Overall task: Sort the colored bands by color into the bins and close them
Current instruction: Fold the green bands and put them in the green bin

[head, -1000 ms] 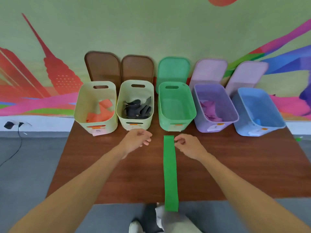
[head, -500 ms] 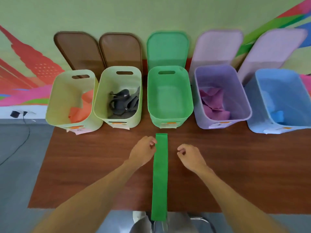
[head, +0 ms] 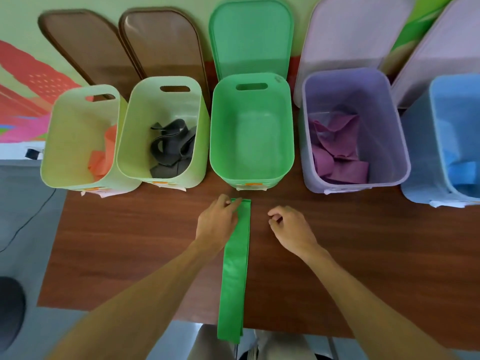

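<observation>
A long green band (head: 235, 268) lies lengthwise on the brown table (head: 130, 242), its near end hanging over the front edge. My left hand (head: 215, 224) pinches the band's far left corner, just in front of the green bin (head: 213, 141), which holds nothing. Right of the band, apart from it, my right hand (head: 291, 227) hovers loosely curled and holds nothing. The green lid (head: 250, 40) leans on the wall behind its bin.
Other open bins stand in the row: a pale one (head: 52, 141) with orange bands, a pale one (head: 135, 113) with grey bands, a purple one (head: 389, 120) with purple bands, a blue one (head: 415, 152) with blue bands. Their lids lean against the wall.
My left hand moved right onto the band's far end and took hold of its corner. My right hand let go of the band and drew off to the right. The camera tilted down and closer.
</observation>
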### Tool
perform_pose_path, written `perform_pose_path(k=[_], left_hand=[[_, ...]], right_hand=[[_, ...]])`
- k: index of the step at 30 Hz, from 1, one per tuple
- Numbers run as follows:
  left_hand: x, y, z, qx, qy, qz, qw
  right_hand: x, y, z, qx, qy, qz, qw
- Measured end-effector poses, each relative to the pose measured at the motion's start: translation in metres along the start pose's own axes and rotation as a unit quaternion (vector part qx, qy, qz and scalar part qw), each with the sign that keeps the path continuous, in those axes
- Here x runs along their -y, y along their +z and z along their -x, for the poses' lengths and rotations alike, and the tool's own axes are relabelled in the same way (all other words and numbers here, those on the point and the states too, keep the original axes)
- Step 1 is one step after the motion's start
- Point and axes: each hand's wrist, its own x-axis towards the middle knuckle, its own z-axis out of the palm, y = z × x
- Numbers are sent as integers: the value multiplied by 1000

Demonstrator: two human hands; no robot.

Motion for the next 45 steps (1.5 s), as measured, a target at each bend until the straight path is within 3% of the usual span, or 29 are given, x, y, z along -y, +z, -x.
perform_pose_path(k=[7,18,30,39,43,45], left_hand=[[8,7,6,-37,52,-18,998],[17,13,3,-22,47,40,998],[9,1,-38,10,-86,190,978],[16,-9,-46,67,-101,296,948],[16,-15,-50,115,-129,330,928],[15,-17,-51,125,-118,298,939]], right_hand=[[5,4,-9,0,22,-6,1000],[38,29,-28,-68,-60,-7,996],[23,50,-19,-193,-176,173,950],[30,49,-25,-165,-61,19,984],[27,44,-16,-124,-101,-14,987],[21,39,-8,-94,-117,-23,988]])
